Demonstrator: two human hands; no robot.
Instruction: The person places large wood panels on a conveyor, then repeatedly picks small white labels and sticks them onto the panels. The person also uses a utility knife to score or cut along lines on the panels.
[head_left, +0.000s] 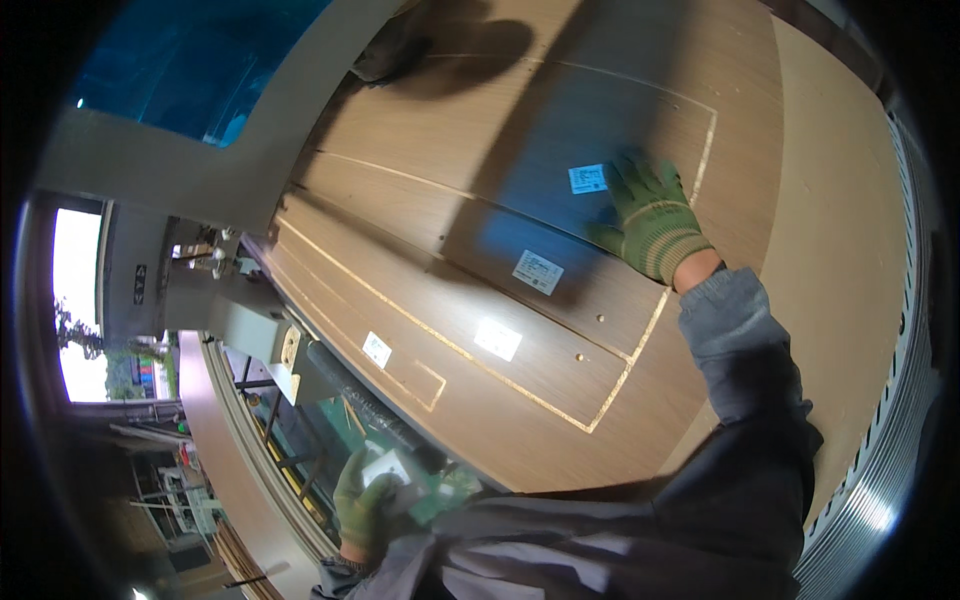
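My right hand (651, 217), in a green knit glove, lies palm down with fingers spread on a wood-grain panel (637, 127). Its fingertips reach the edge of a white printed label (586, 179). Cut grooves outline the panel pieces, and pale chipboard shows along them. More labels sit on neighbouring pieces: one label (538, 272) in the shade, a brightly lit label (498, 340), and another label (376, 350) on a narrow strip. Down by the panel's near left edge, my gloved left hand (361, 499) grips a small white item (387, 469), too blurred to identify exactly.
A grey machine housing with a blue window (195, 60) overhangs the far left of the panel. Along the left edge runs a dark cylindrical bar (375, 405). Further left is a long pink-brown board (225, 450). Ribbed metal (862, 502) borders the right side.
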